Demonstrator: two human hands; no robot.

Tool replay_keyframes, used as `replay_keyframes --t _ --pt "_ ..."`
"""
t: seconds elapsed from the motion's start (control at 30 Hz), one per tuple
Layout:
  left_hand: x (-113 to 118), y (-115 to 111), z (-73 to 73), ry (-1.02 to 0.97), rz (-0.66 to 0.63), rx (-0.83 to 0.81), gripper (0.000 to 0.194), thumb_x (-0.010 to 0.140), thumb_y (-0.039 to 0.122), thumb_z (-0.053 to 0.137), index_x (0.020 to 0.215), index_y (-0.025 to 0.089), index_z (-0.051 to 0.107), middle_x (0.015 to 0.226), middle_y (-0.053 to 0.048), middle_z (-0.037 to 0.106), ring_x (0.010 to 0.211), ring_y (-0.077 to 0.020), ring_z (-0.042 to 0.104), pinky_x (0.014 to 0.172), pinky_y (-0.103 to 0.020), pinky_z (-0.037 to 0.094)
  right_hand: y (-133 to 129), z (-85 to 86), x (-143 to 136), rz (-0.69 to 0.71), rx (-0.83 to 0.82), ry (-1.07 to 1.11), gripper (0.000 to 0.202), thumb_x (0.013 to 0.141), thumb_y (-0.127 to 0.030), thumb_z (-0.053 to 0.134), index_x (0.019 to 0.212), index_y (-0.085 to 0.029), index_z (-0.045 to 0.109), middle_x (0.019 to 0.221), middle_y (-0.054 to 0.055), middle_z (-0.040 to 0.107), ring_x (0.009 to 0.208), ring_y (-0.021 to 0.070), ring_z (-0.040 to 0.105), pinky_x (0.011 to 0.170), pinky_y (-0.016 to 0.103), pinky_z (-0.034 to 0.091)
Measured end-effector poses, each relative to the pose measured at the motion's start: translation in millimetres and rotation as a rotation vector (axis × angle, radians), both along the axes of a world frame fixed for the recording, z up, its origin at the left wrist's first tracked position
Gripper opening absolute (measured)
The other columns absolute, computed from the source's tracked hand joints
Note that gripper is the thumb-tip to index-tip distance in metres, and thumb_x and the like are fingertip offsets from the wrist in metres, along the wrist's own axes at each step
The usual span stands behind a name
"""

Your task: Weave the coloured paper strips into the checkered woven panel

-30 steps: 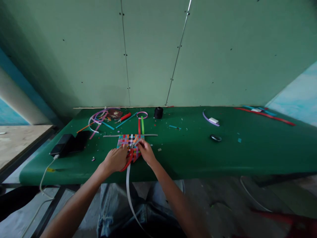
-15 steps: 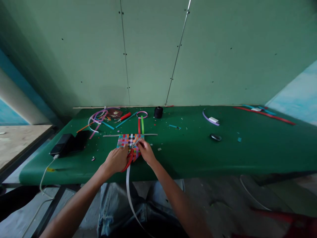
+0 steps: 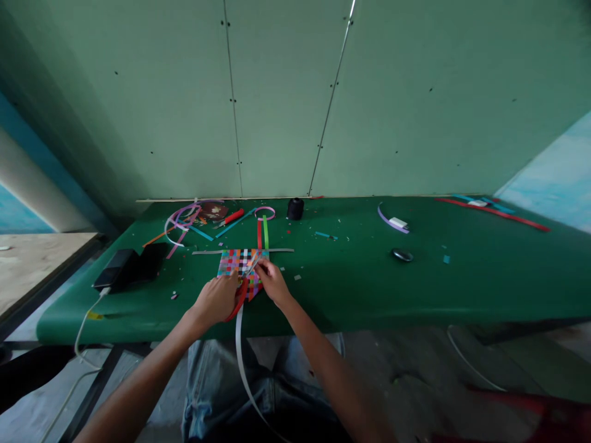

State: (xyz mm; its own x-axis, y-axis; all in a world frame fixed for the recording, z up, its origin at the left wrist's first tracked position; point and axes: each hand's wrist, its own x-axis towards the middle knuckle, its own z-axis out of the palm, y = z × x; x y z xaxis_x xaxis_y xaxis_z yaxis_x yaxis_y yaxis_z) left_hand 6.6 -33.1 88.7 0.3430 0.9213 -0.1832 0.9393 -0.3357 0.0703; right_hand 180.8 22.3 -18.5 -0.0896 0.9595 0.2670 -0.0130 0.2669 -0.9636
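A woven multicoloured piece (image 3: 231,261) lies near the front edge of the green table. Red-handled scissors (image 3: 240,299) rest over it, their blades pointing up and to the right. My left hand (image 3: 222,296) is closed round the scissors' handles at the piece's left side. At the right side my right hand (image 3: 271,280) has its fingers pinched near the blade tips; what lies between them is too small to make out. From the piece a long white strip (image 3: 239,344) hangs over the table edge. Red (image 3: 259,234) and green (image 3: 266,232) strips stick out at its far side.
Behind the piece lie curled purple strips (image 3: 178,216), a red-handled tool (image 3: 233,216) and a black spool (image 3: 295,209). A black device (image 3: 115,269) with a white cable sits left. Rightward are a dark oval object (image 3: 402,255) and a red strip (image 3: 498,215).
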Motion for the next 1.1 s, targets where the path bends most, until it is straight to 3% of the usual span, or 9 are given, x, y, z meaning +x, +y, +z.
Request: replay_keyframes --t 0.27,0.47,0.6,0.8,1.1 --pt "-2 3 -5.0 -0.052 0.033 0.045 0.020 0.099 0.017 0.045 0.118 0.016 0.053 0.100 -0.015 0.076 0.096 -0.0332 0.076 0.077 -0.037 0.051 1 -2.7 -1 0.031 0.048 -0.029 0.034 0.097 -0.056 0.062 0.092 -0.022 0.069 0.087 0.001 0.065 0.082 0.0191 0.060 0.079 0.030 0.046" --pt "-49 3 2.5 -0.228 0.248 0.142 0.014 0.103 0.029 0.045 0.113 0.020 0.049 0.092 -0.010 0.075 0.084 -0.0280 0.075 0.068 -0.033 0.047 -4 0.6 1 0.012 -0.028 0.017 0.035 0.097 -0.057 0.065 0.101 -0.023 0.073 0.094 0.003 0.069 0.089 0.0192 0.064 0.084 0.031 0.050" --pt "-70 -11 1.9 -0.163 0.241 0.109 0.014 0.104 0.032 0.042 0.110 0.021 0.048 0.098 -0.011 0.074 0.087 -0.0280 0.074 0.072 -0.035 0.048 -6 2.8 1 0.024 -0.065 0.095 0.036 0.093 -0.056 0.069 0.103 -0.023 0.076 0.094 0.004 0.071 0.088 0.0197 0.067 0.085 0.034 0.053" --pt "-39 -24 -1.7 0.002 0.131 0.043 0.022 0.104 0.020 0.032 0.113 0.016 0.051 0.109 -0.017 0.070 0.097 -0.0315 0.073 0.083 -0.044 0.050 -3 5.8 -1 -0.063 -0.028 0.196 0.032 0.088 -0.054 0.076 0.098 -0.024 0.074 0.090 0.005 0.074 0.083 0.0216 0.070 0.083 0.037 0.057" --pt "18 0 -7.4 0.056 0.039 0.133 0.037 0.106 0.028 0.033 0.126 0.006 0.055 0.122 -0.026 0.067 0.115 -0.0384 0.067 0.097 -0.052 0.046 0 7.5 -2 -0.098 -0.141 0.312 0.029 0.083 -0.051 0.076 0.094 -0.025 0.070 0.084 0.002 0.072 0.078 0.0214 0.068 0.069 0.033 0.056"
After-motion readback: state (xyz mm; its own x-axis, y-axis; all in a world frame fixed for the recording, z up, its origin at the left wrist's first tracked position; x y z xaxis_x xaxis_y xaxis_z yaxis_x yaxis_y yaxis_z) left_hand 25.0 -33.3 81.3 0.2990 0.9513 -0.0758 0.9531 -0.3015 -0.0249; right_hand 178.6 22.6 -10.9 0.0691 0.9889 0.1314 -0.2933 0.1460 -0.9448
